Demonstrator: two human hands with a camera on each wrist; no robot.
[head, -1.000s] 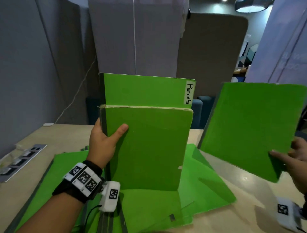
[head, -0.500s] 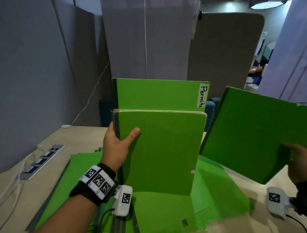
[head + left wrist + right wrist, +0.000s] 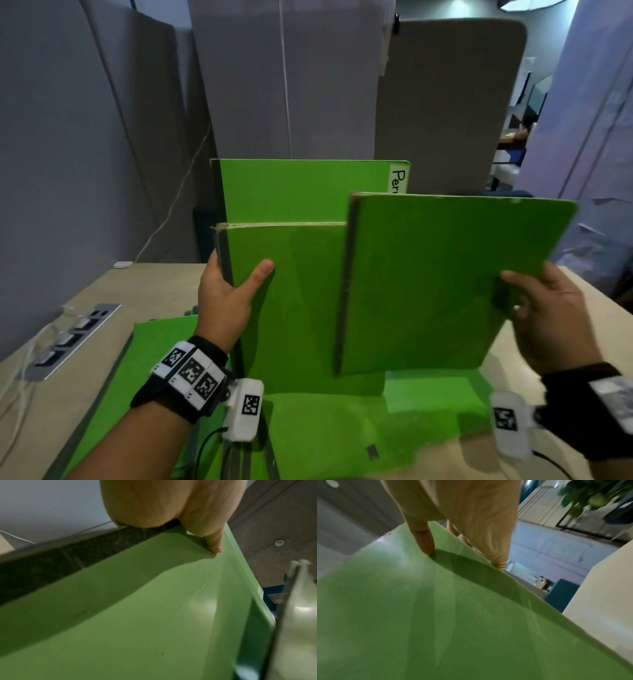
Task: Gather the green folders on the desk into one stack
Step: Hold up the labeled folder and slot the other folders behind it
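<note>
My left hand [image 3: 233,294] grips the spine edge of upright green folders [image 3: 294,301], thumb on the front cover; a taller one behind carries a "Permits" label [image 3: 398,180]. In the left wrist view the thumb [image 3: 214,543] presses the green cover [image 3: 137,615]. My right hand [image 3: 544,308] pinches the right edge of another green folder [image 3: 445,281], held upright in front of the left-hand ones and overlapping them. The right wrist view shows the thumb [image 3: 423,540] on that green cover [image 3: 436,615]. More green folders [image 3: 342,428] lie flat on the desk beneath.
The wooden desk [image 3: 150,284] has a grey power strip [image 3: 68,339] with white cables at its left. Grey partition panels [image 3: 308,85] stand behind the desk. A small white object [image 3: 122,264] lies at the far left edge.
My right hand has carried its folder leftward from the right side until it overlaps the front of the upright folders. The left hand has kept its grip.
</note>
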